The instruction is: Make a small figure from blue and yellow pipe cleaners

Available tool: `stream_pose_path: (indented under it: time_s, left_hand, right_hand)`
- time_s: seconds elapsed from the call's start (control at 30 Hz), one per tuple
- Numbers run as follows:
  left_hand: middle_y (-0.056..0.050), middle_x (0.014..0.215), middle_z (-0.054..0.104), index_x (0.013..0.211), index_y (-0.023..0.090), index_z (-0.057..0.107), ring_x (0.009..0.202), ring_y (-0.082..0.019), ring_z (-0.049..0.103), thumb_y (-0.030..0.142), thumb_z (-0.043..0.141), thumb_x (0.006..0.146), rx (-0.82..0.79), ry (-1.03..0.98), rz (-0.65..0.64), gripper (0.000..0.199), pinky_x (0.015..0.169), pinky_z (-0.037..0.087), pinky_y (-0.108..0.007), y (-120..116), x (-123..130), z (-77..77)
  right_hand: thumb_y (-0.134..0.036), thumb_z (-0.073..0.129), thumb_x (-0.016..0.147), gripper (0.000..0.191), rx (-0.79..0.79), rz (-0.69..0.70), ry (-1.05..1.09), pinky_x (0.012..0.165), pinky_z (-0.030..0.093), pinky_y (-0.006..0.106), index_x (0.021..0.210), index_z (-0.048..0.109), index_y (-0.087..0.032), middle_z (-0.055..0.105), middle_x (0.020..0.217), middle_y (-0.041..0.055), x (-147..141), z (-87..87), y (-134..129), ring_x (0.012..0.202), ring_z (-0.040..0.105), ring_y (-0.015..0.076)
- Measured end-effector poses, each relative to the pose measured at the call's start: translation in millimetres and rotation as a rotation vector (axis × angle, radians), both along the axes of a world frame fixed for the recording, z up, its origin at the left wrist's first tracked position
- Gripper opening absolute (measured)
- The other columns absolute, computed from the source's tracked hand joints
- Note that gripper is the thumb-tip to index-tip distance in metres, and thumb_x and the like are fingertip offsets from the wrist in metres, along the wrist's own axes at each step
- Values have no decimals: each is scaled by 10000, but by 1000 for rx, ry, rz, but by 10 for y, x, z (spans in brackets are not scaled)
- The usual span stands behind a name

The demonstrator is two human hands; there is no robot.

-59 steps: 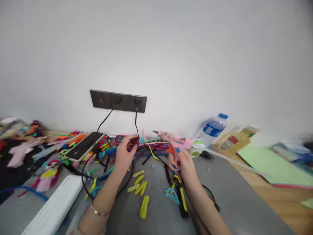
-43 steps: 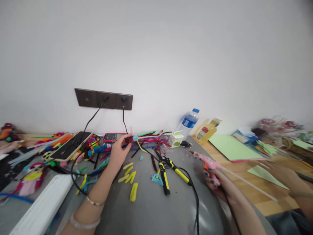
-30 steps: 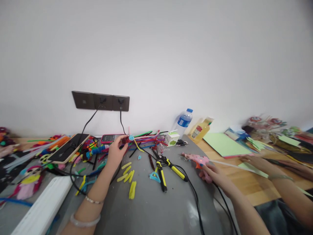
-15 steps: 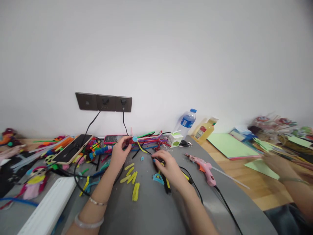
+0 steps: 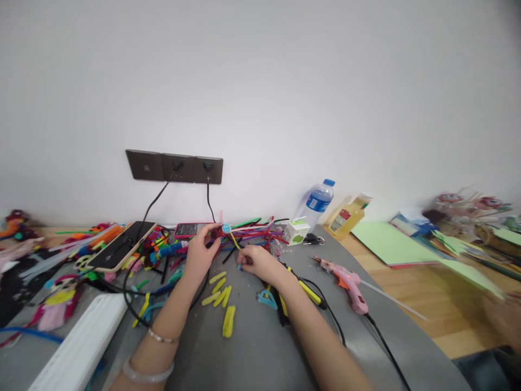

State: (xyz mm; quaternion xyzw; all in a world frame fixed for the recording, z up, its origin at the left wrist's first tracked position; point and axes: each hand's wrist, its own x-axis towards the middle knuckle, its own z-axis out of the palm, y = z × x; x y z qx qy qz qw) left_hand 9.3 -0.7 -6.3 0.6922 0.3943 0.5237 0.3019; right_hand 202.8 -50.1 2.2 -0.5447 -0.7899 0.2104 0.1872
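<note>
My left hand (image 5: 200,252) is closed round a small red craft piece with a light blue round part (image 5: 226,228), held above the table's far half. A thin yellow strand (image 5: 235,241) hangs from that piece toward my right hand. The fingers of my right hand (image 5: 258,262) are pinched together near the strand's lower end. A small blue spot shows at the fingertips; I cannot tell a nail from a scrap. Several yellow fuzzy pieces (image 5: 228,321) lie between my forearms. A light blue looped piece (image 5: 267,298) and a yellow-and-black handled tool (image 5: 311,293) lie by my right forearm.
A pink glue gun (image 5: 345,282) with its cord lies at right. Behind stand a small white box (image 5: 296,232), a water bottle (image 5: 320,198) and a yellow bottle (image 5: 349,215). Phones, pipe cleaners and a white power strip (image 5: 81,339) fill the left. A co-worker's hand (image 5: 502,315) holds green paper.
My right hand has moved left and away from me, from over the tools to beside the yellow strand, its fingers now pinched. My left hand keeps its hold. The co-worker's hand has lifted green paper.
</note>
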Motion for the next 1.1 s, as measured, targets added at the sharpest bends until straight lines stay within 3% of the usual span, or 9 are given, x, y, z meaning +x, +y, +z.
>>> stream_pose_path:
  time_s: [0.17,0.27,0.53,0.63,0.9,1.1]
  left_hand:
    - [-69,1093,693,1089,195,629,1044,-215,649,208,563,797,4,-23,-17,299,926,534,-372,-8,-7,-3]
    - [-73,1103,692,1092,193,629,1051,-215,650,199,564,795,-6,-36,-24,304,942,529,-380,-8,1,-18]
    - [-74,1122,704,1087,192,643,1042,-211,667,162,571,771,-63,-112,-105,326,940,543,-383,-36,53,-14]
    - [-86,1151,702,1116,189,649,1052,-219,670,174,583,778,-98,-131,-112,345,946,544,-394,-45,62,-18]
    - [-88,1163,696,1150,202,686,1061,-230,663,177,597,796,-66,-47,-67,366,930,556,-399,-52,51,-50]
    - [-87,1144,704,1139,206,701,1051,-233,667,181,602,794,-50,-7,-58,360,895,574,-392,-55,41,-45]
  right_hand:
    - [38,603,672,201,-2,-31,32,626,396,219,751,656,-139,602,747,7,14,-7,-22,665,545,127]
    - [5,583,709,179,0,-34,125,641,422,223,794,653,-137,623,747,10,67,85,3,678,563,129]
    - [-159,583,805,115,127,-67,324,670,485,255,856,685,-139,703,783,33,192,759,240,705,622,142]
    - [-197,611,806,106,181,-60,366,694,509,273,850,691,-144,718,787,39,140,908,294,723,643,154]
    - [-172,614,826,98,255,21,386,651,492,248,828,712,-161,723,802,35,50,740,410,721,645,147]
    - [-158,603,831,113,318,35,323,681,474,257,820,713,-178,722,820,32,67,743,433,752,632,156]
